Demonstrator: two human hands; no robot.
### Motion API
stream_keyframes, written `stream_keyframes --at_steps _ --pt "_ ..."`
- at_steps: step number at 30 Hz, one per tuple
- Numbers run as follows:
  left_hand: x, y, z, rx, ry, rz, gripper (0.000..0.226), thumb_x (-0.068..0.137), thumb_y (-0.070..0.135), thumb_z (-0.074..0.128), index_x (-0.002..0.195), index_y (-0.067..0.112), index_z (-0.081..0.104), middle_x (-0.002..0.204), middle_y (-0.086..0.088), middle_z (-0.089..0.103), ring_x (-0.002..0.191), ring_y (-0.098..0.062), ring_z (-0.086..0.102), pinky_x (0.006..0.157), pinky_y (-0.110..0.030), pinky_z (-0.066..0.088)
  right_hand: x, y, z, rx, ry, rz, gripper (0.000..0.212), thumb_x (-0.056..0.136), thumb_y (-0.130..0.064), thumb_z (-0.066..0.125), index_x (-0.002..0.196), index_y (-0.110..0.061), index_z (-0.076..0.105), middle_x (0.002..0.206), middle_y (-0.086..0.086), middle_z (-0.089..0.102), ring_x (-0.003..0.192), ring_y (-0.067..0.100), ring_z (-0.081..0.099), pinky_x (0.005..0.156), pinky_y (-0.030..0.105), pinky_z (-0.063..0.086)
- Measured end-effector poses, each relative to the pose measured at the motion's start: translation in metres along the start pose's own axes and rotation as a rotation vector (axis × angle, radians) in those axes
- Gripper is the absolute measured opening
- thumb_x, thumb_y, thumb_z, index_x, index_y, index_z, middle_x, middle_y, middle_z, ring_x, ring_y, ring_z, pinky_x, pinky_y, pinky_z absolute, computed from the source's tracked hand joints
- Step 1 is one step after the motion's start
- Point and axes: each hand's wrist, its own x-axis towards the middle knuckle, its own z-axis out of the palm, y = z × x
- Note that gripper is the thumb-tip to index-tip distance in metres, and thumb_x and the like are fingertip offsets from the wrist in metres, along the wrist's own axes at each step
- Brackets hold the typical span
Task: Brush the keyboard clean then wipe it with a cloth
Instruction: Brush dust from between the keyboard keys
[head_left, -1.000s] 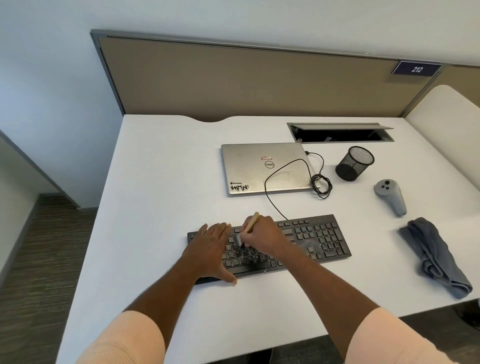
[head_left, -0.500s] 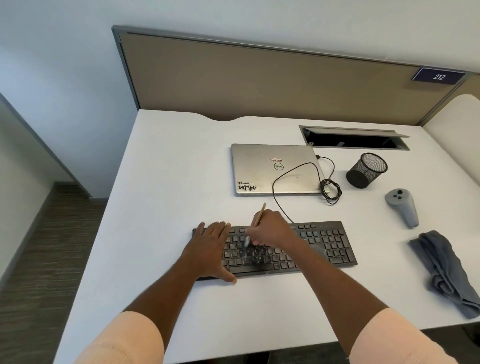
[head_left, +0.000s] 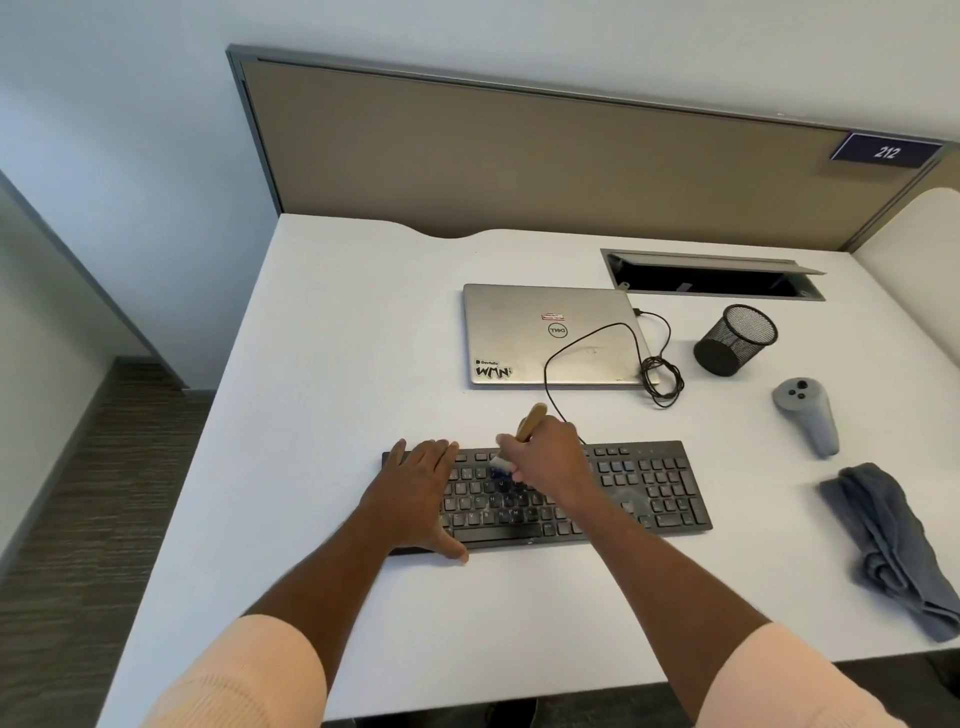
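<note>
Head view showed a black keyboard (head_left: 649, 488) lying flat on a white desk (head_left: 337, 364), near the front edge and roughly in the middle of the frame. The left hand (head_left: 415, 488) lay palm down on the left end of the keyboard, fingers straight and close together, thumb reaching the front edge. The right hand (head_left: 550, 457) gripped a small brush (head_left: 530, 423) with its fingers curled round the wooden handle; the handle tip stood up and away from the person, and the bristles touched the keys just right of the left hand, in the upper rows. The bristle end was blurred.

A grey cloth (head_left: 893, 551) lay crumpled on the desk well to the right of the keyboard, near the right front corner, untouched by either hand.

Behind the keyboard lay a closed silver laptop (head_left: 519, 332). A black cable (head_left: 660, 374) ran from the keyboard across the laptop lid and coiled beside its right edge. Right of the laptop stood a black mesh cup (head_left: 735, 340), and a grey controller (head_left: 808, 415) lay between the cup and the cloth. An open hatch (head_left: 711, 275) sat in the desk behind the cup. A tan partition (head_left: 519, 156) closed the far edge of the desk and carried a sign (head_left: 885, 151) reading 212
</note>
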Motion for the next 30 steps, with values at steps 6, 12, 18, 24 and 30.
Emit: stream_keyframes --at_steps 6,12,18,24,30 --pt "0.0 0.001 0.0 0.012 -0.002 0.001 0.14 0.061 0.09 0.059 0.159 0.011 -0.002 0.167 -0.007 0.006 0.153 -0.023 0.004 0.123 -0.05 -0.002 -0.003 0.001 0.004 -0.146 -0.104 -0.09 0.029 0.092 -0.03 0.064 0.066 -0.02 0.058 0.064 0.001 0.068 0.062 0.017 0.073 0.066 0.032 0.061" --pt "-0.001 0.002 -0.002 -0.008 0.002 -0.004 0.138 0.06 0.089 0.061 0.159 0.013 0.002 0.167 -0.005 0.009 0.153 -0.022 0.005 0.123 -0.049 -0.001 -0.001 -0.009 0.006 0.075 -0.106 -0.111 0.031 0.091 -0.032 0.069 0.077 -0.004 0.071 0.07 0.008 0.074 0.057 0.013 0.073 0.066 0.038 0.063" --pt "0.0 0.002 -0.001 -0.001 -0.01 -0.012 0.14 0.061 0.09 0.06 0.159 0.011 -0.002 0.167 -0.006 0.006 0.154 -0.023 0.003 0.123 -0.049 -0.002 -0.008 -0.001 0.009 -0.143 -0.218 -0.168 0.022 0.09 -0.03 0.068 0.083 -0.009 0.067 0.072 0.005 0.073 0.066 0.015 0.073 0.069 0.03 0.06" --pt "0.0 0.002 -0.002 -0.001 -0.017 -0.01 0.14 0.062 0.089 0.06 0.159 0.012 -0.003 0.168 -0.006 0.004 0.154 -0.023 0.002 0.123 -0.05 -0.003 -0.001 -0.009 -0.012 -0.343 -0.15 -0.23 0.018 0.087 -0.03 0.065 0.081 -0.015 0.058 0.076 0.003 0.069 0.073 0.02 0.067 0.068 0.032 0.055" --pt "0.0 0.002 -0.001 -0.013 -0.013 -0.009 0.14 0.061 0.09 0.06 0.159 0.011 -0.002 0.167 -0.006 0.005 0.154 -0.023 0.003 0.123 -0.05 -0.002 0.0 -0.004 -0.002 -0.217 -0.248 -0.218 0.022 0.085 -0.03 0.071 0.07 -0.017 0.063 0.059 -0.01 0.059 0.06 0.01 0.061 0.06 0.022 0.046"
